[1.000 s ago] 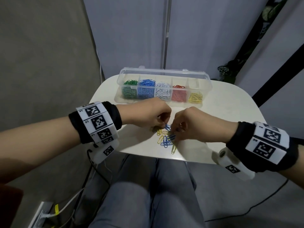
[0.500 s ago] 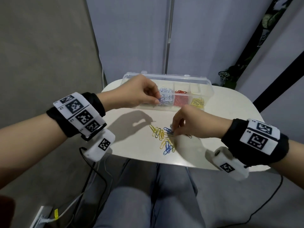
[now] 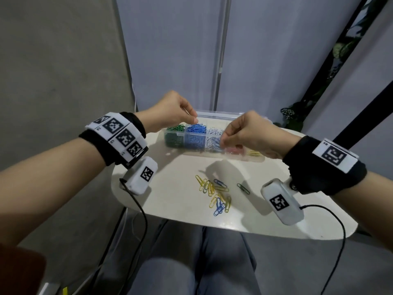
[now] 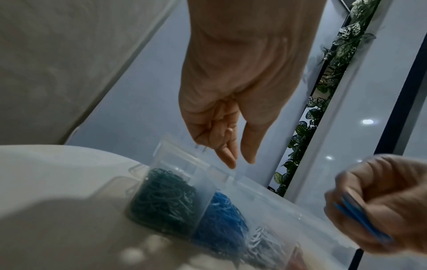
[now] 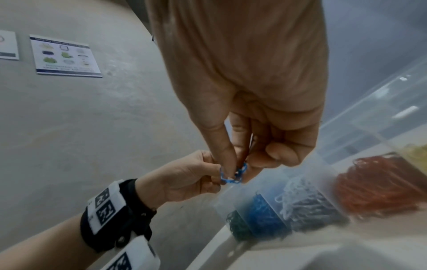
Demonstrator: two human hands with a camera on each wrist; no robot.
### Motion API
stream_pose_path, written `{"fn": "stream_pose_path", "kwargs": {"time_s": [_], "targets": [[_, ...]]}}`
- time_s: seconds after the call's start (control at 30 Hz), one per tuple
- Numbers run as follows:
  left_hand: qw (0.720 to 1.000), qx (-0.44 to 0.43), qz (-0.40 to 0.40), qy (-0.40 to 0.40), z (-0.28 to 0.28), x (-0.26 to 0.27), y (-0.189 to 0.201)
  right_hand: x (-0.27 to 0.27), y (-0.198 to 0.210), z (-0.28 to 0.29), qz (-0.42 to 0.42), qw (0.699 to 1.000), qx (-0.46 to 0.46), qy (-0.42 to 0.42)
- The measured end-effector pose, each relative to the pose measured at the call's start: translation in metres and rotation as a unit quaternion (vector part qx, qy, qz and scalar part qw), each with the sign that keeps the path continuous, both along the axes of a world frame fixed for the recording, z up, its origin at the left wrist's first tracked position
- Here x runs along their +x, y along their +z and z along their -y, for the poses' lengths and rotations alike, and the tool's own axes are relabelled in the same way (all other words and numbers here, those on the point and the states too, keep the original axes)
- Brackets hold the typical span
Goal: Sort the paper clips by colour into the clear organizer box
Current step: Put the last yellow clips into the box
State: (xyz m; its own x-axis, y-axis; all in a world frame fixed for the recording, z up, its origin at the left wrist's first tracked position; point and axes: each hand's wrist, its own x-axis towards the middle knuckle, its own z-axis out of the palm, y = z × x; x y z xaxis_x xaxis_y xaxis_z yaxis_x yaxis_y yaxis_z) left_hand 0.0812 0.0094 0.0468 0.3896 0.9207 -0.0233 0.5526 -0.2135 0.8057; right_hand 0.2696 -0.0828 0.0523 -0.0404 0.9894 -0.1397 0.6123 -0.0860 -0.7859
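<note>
The clear organizer box (image 3: 214, 116) sits at the table's (image 3: 170, 201) far edge. Your left hand (image 3: 170, 111) hovers over it, fingers relaxed, empty. Your right hand (image 3: 244, 133) pinches blue clips (image 5: 233, 173). Loose clips (image 3: 214, 192) lie near you: light, springy, slippery wire; nip each by its loop.

My right hand (image 3: 248, 135) covers much of the box's (image 3: 217, 113) red and yellow compartments. In my left wrist view, the blue clips (image 4: 362, 221) I pinch are a blur, uncountable.
</note>
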Motion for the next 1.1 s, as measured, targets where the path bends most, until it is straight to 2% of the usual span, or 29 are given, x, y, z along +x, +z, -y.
{"fn": "stream_pose_path", "kwargs": {"time_s": [0.23, 0.47, 0.57, 0.67, 0.8, 0.9, 0.97, 1.1], "targets": [[0.998, 0.056, 0.019, 0.015, 0.005, -0.016, -0.002, -0.025, 0.018, -0.042, -0.02, 0.999, 0.026, -0.022], [0.995, 0.104, -0.001, -0.011, 0.017, -0.036, -0.002, -0.044, 0.017, -0.063, 0.04, 0.998, 0.037, -0.032], [0.992, 0.114, 0.0, -0.047, 0.023, -0.038, -0.002, -0.039, 0.022, -0.056, 0.039, 0.996, 0.073, -0.042], [0.988, 0.089, -0.002, -0.127, 0.032, -0.034, -0.006, -0.031, 0.025, -0.034, 0.047, 0.995, 0.083, -0.006], [0.961, 0.101, -0.083, -0.245, 0.05, -0.021, -0.019, -0.019, 0.004, 0.0, 0.128, 0.988, 0.036, 0.076], [0.931, 0.106, -0.143, -0.318, 0.066, -0.011, -0.028, -0.012, -0.025, 0.014, 0.228, 0.966, 0.002, 0.123], [0.912, 0.139, -0.193, -0.333, 0.074, -0.005, -0.032, -0.009, -0.04, 0.018, 0.262, 0.954, 0.002, 0.144], [0.897, 0.176, -0.245, -0.322, 0.088, 0.004, -0.037, -0.007, -0.051, 0.021, 0.278, 0.945, 0.023, 0.172]]}}
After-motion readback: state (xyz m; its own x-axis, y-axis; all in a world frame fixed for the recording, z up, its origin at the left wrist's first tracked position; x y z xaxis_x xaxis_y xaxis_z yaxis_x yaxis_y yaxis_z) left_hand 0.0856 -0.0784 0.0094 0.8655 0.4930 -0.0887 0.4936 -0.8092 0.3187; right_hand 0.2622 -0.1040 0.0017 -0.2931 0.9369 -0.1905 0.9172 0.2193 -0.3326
